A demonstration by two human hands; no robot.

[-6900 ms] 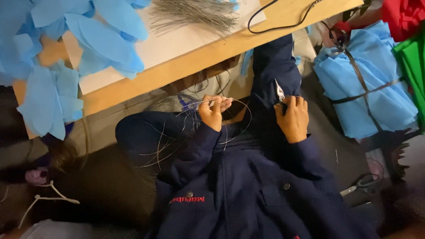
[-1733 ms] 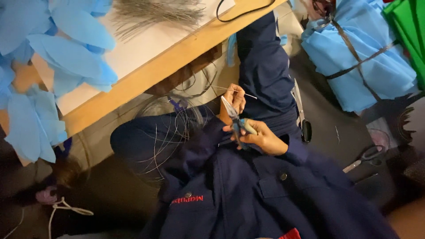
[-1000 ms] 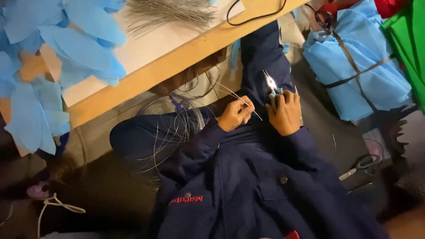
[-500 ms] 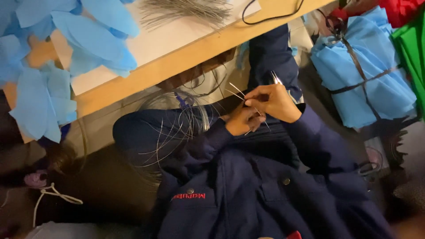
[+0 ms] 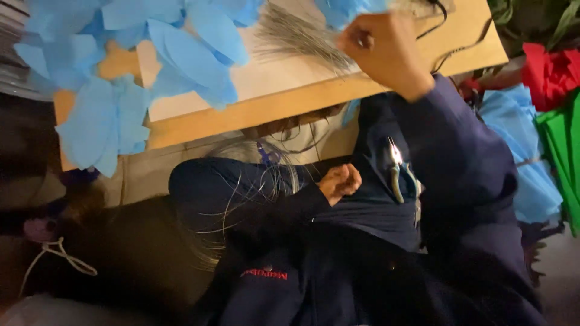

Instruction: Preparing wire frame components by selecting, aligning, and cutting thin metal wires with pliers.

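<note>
Near: dark blue jacket (image 5: 338,290) fills the bottom of the view, person seated. Left hand (image 5: 339,182) rests in the lap, curled into a loose fist; can't tell if it pinches a wire. Thin wires (image 5: 241,199) fan out over the left thigh, just beside that hand. Pliers (image 5: 400,175) lie on the right thigh, tips pointing up toward the table, touched by neither hand.

Further out: right hand (image 5: 380,51) is raised over the table edge, fingers folded under, back of the hand toward the camera; can't tell whether it grips anything. It's right at the bundle of grey wires (image 5: 302,42) lying on the wooden table (image 5: 254,111).

Far: blue paper petals (image 5: 151,66) piled across the left part of the table. Blue, green and red paper stacks (image 5: 544,139) sit to the right, off the table.
</note>
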